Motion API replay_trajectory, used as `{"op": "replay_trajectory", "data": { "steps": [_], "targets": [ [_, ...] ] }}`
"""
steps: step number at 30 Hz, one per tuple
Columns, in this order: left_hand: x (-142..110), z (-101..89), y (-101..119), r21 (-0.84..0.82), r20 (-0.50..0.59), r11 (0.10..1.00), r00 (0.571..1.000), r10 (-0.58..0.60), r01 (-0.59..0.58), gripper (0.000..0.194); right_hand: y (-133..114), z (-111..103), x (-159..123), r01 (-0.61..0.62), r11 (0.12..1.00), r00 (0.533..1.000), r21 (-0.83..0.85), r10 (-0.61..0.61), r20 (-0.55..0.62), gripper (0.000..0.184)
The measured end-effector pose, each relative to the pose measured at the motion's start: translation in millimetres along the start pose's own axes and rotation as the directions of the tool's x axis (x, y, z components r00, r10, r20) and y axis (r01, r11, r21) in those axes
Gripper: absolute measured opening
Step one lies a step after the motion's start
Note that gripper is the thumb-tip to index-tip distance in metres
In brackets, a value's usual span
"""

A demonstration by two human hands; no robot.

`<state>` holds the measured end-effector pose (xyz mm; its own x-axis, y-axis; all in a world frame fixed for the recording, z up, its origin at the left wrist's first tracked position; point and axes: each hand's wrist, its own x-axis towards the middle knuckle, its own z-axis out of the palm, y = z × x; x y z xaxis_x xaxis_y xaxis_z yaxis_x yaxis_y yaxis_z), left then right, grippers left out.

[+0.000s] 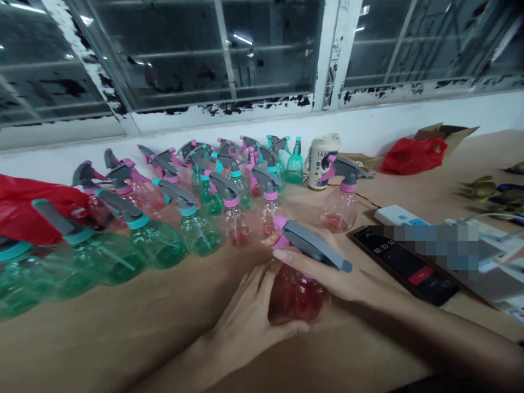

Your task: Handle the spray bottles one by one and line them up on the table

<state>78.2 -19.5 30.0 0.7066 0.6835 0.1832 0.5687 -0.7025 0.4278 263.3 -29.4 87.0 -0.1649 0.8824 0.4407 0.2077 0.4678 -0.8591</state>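
At the bench's (pixel 164 338) left end, a crumpled red plastic bag (pixel 45 210) lies behind a row of clear green round bottles (pixel 158 243) with grey trigger heads and turquoise collars. Further along, green and pink spray bottles crowd toward the far edge by the wall. Toward the near edge, around the middle, the left hand (pixel 245 322) is cupped around the body of a round, transparent red spray bottle (pixel 297 297) with a pink collar and grey lever. The right hand (pixel 333 281) is closed about its neck, fingertips at the pink trigger; whether the bottle's base touches the bench cannot be told. Behind stands a tall white printed cup (pixel 323 164), near a clear pink spray bottle (pixel 339 207). Rightward, a black smartphone (pixel 405 265) displays a timer, and a second red plastic bag (pixel 415 155) sits near the far edge, against an open brown cardboard box (pixel 446 134).
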Motion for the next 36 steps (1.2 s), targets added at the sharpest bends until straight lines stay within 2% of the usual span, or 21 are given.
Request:
{"op": "replay_trajectory", "data": {
  "steps": [5,8,13,17,22,25,32,36],
  "targets": [
    [-15.1,3.8,-41.2,0.202,0.056,0.977,0.997,0.053,-0.063,0.092,3.6,-4.8,5.0,0.033,0.995,0.999,-0.089,-0.036,-0.037,0.016],
    [-18.9,0.6,-51.9,0.248,0.069,0.966,0.996,0.063,-0.079,0.082,13.7,-6.3,9.0,0.036,0.996,0.997,-0.082,-0.042,-0.069,0.013],
    [-19.1,-3.2,-50.4,0.246,0.071,0.967,0.996,0.057,-0.073,0.07,29.2,-4.2,15.3,0.001,0.999,0.996,-0.051,-0.006,-0.084,0.013],
    [-19.0,-1.6,-50.1,0.23,0.06,0.972,0.997,0.04,-0.053,0.064,23.2,-2.6,20.7,-0.037,0.999,0.996,-0.032,0.034,-0.081,0.015],
    [-19.1,1.4,-52.0,0.232,0.038,0.972,0.999,0.025,-0.033,0.063,14.4,-2.5,25.3,-0.029,0.999,0.998,-0.022,0.028,-0.051,0.014],
    [-18.6,1.8,-51.5,0.251,0.033,0.967,0.999,0.021,-0.029,0.063,18.4,-0.5,26.7,-0.039,0.998,0.997,-0.039,0.037,-0.068,0.014],
    [-18.2,0.8,-50.0,0.251,0.049,0.968,0.999,0.009,-0.021,0.063,30.1,4.0,32.3,-0.001,1.0,1.0,0.021,0.001,0.002,0.023],
    [-18.8,1.8,-50.6,0.263,0.056,0.965,0.998,0.003,-0.018,0.064,28.9,3.3,35.1,-0.008,0.998,1.0,-0.065,0.009,0.017,0.025]
  ]
}}
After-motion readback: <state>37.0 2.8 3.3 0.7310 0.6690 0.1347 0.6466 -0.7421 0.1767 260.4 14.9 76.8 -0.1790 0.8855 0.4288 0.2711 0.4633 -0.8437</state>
